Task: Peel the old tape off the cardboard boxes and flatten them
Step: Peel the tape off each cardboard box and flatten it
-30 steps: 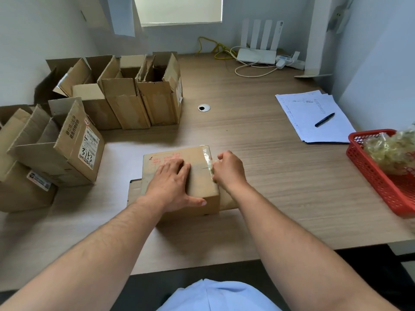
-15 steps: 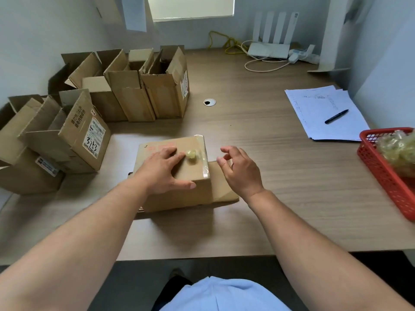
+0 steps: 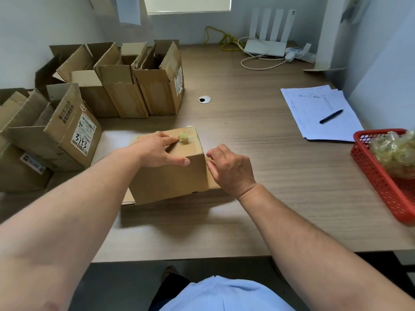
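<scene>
The left hand (image 3: 161, 151) lies flat on top of a closed cardboard box (image 3: 170, 182), fingers straight and spread, thumb hooked over the near top edge, pressing it down. The right hand (image 3: 231, 169) sits just beside the box's right face with its fingers curled toward the upper corner; whether they pinch a tape end there cannot be told. The box stands near the front middle of the desk (image 3: 269, 176), on what looks like a flattened piece of cardboard (image 3: 128, 199) that juts out at both sides. A small yellowish wad of tape (image 3: 185, 138) rests on the lid by the left fingertips, and a glossy clear strip (image 3: 195, 140) wraps the lid's right edge, so this box looks partly stripped, not yet opened or flattened. To the left, a row of open boxes (image 3: 125, 93) stands upright with flaps raised, and nearer ones, one with a printed label (image 3: 82, 136), lie tipped on their sides; none of these is flat, so most of the flattening seems left to do. The cardboard is matte brown and corrugated at the cut edges. At the right edge a red plastic mesh basket (image 3: 379, 187) holds crumpled clear tape (image 3: 395, 151), shiny and tangled. Beyond it lie white papers (image 3: 314, 104) with a black pen (image 3: 331, 113) on top.
</scene>
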`<state>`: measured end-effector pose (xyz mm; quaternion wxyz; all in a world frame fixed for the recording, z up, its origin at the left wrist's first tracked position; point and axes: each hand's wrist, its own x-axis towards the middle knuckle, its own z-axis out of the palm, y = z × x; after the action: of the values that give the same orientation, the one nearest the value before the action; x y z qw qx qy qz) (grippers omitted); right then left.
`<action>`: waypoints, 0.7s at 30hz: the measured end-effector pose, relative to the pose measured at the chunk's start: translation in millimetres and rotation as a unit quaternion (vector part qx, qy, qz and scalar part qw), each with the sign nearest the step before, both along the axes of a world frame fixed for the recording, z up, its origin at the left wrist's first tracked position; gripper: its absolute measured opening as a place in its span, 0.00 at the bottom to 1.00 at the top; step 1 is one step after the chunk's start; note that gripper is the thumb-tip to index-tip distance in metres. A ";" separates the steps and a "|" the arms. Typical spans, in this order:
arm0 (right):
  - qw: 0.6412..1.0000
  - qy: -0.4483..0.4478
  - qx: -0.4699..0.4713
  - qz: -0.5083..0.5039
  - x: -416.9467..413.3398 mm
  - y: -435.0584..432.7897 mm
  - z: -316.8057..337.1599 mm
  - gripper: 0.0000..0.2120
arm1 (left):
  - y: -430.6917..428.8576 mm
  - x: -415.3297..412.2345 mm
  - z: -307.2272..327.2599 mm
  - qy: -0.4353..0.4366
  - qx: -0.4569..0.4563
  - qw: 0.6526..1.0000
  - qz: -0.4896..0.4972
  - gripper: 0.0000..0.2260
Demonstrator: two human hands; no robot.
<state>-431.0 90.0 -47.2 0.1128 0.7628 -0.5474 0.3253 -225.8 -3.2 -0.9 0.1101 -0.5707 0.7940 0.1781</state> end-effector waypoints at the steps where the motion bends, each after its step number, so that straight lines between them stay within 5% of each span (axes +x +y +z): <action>1: 1.000 0.008 -0.006 0.003 0.1 -1.5 0.7 0.05 | -0.3 -0.4 0.1 0.000 -0.001 1.000 0.001 0.57; 21: 0.986 -0.124 0.109 -0.035 1.7 -3.7 1.7 0.05 | 15.1 0.2 -18.3 0.028 -0.037 0.999 0.024 0.57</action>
<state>-429.3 86.3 -45.5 -0.0289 0.7045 -0.6158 0.3515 -225.6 11.9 -19.1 0.0625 -0.5883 0.7888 0.1666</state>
